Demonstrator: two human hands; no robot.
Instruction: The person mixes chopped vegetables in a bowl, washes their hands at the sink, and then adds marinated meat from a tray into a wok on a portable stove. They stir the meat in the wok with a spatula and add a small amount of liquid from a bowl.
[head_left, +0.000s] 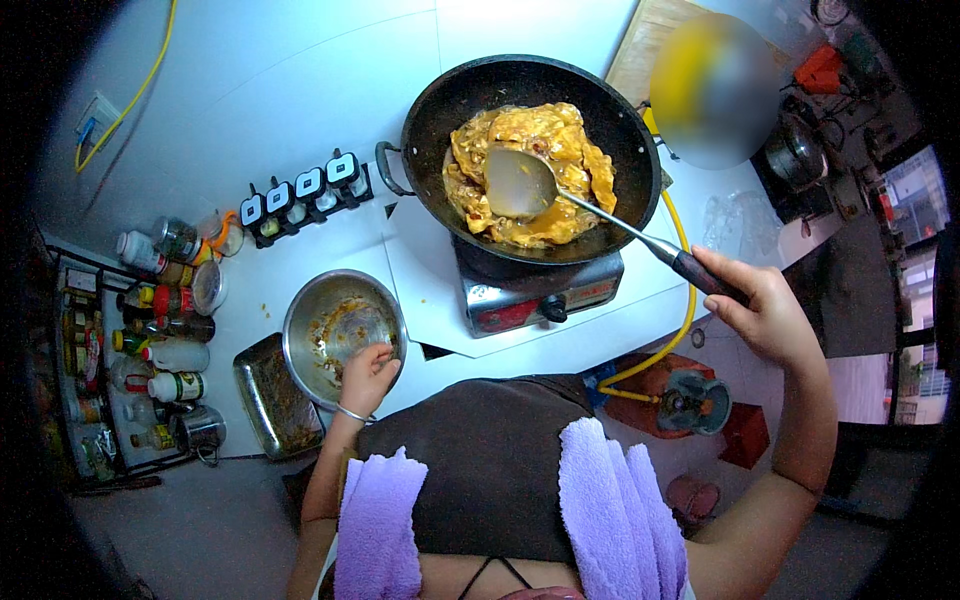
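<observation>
My right hand (757, 305) is wrapped round the dark handle of a long metal spatula (640, 235). Its broad blade lies on yellow-brown, sauce-coated food (555, 130) in a black wok (600, 95). A small silver gas stove (540, 297) stands under the wok. Over the near right rim of a steel mixing bowl (300, 310) is my left hand (367, 380), its fingers curled together. What those fingers hold, if anything, is hidden. Reddish-brown residue clings to the bowl's inside.
A soiled metal tray (265, 400) sits left of the bowl. Further left, a rack holds several jars and bottles (175, 355). Behind stands a spice-box row (305, 195). A yellow hose (690, 300) runs down to a gas cylinder (690, 402) below the counter's right side.
</observation>
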